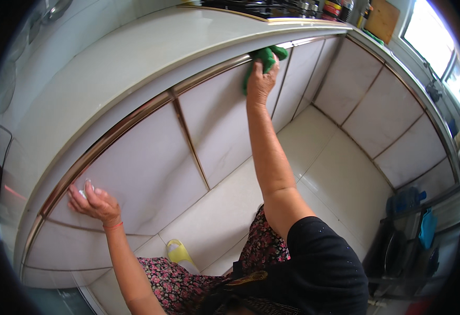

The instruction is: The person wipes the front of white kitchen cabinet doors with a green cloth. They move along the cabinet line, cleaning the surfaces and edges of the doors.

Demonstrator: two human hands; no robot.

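Note:
My right hand [262, 83] grips a green cloth [267, 55] and presses it against the bronze-coloured metal trim [214, 73] under the counter's edge. Part of the cloth hangs down over the pale marble-patterned cabinet door [224, 114]. Lower at the left, my left hand [95, 204] is raised close to the cabinet front, with a red band around the wrist. Its fingers curl around a small whitish object [83, 193], mostly hidden and too small to name. Whether that hand touches the trim, I cannot tell.
Above the cabinets runs a pale countertop [143, 51], with a black gas hob [249, 8] at its far end. Bottles [332, 8] and a wooden cutting board [382, 19] stand in the corner. A dark rack [415, 236] and a blue plastic water jug [405, 201] are at the right, on the tiled floor's side.

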